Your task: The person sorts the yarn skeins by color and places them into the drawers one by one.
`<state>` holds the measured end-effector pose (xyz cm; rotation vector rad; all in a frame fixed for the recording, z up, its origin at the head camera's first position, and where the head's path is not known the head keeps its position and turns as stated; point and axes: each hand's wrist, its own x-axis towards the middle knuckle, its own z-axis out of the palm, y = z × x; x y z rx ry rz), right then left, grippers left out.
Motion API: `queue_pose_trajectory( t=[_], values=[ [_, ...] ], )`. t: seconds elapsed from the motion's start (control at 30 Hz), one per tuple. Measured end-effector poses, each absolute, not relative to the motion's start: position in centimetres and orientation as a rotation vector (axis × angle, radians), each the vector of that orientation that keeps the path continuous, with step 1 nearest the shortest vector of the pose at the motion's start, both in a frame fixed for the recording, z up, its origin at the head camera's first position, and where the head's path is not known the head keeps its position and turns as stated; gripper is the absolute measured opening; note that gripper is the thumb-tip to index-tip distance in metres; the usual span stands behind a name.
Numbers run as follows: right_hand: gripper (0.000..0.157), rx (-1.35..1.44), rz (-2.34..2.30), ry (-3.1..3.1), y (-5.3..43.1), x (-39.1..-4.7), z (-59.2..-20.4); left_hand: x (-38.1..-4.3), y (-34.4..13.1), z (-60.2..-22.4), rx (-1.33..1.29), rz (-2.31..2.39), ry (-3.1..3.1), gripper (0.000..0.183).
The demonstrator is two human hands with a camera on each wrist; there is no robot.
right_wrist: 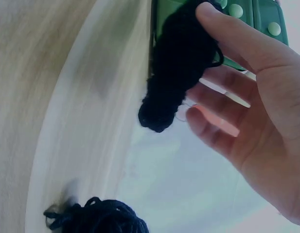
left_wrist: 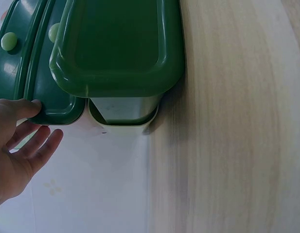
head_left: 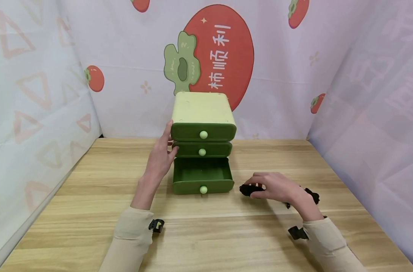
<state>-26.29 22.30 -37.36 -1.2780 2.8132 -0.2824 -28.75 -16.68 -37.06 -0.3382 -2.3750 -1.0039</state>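
Observation:
A small drawer unit (head_left: 204,107) with a cream top and green drawers stands on the table; its bottom drawer (head_left: 203,186) is pulled out and looks bare inside. My left hand (head_left: 160,156) rests at the unit's left side. Its thumb touches the front of the middle drawer (left_wrist: 57,92), and the other fingers stretch loosely along the side. To the right of the bottom drawer, my right hand (head_left: 274,186) pinches a bundle of black yarn (right_wrist: 176,63) between thumb and fingers. Another black yarn bundle (right_wrist: 103,218) lies behind this hand, partly hidden by the wrist in the head view.
The wooden table (head_left: 206,241) runs back to a printed cloth (head_left: 124,102) with persimmon pictures, and cloth walls close off both sides. Black devices (head_left: 297,233) sit at both sleeve cuffs. The two upper drawers have round light-green knobs (head_left: 203,135).

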Motion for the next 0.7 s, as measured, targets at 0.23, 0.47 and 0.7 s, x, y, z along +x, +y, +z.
queue_pose_trajectory(
  t=[0.23,0.47,0.7],
  values=[
    [0.034,-1.582,-0.276,2.990,21.4,-26.3,-37.7,-28.6,-16.6,-37.0,-0.345,-1.003,-2.375,0.093],
    [0.038,-1.680,-0.289,3.101,20.6,-26.4,-38.1,-28.5,-16.5,-36.8,-0.351,-0.992,-2.365,0.093],
    [0.036,-1.599,-0.279,3.147,19.0,-26.3,-37.2,-28.6,-16.6,-36.9,-0.345,-0.997,-2.371,0.093]
  ],
)
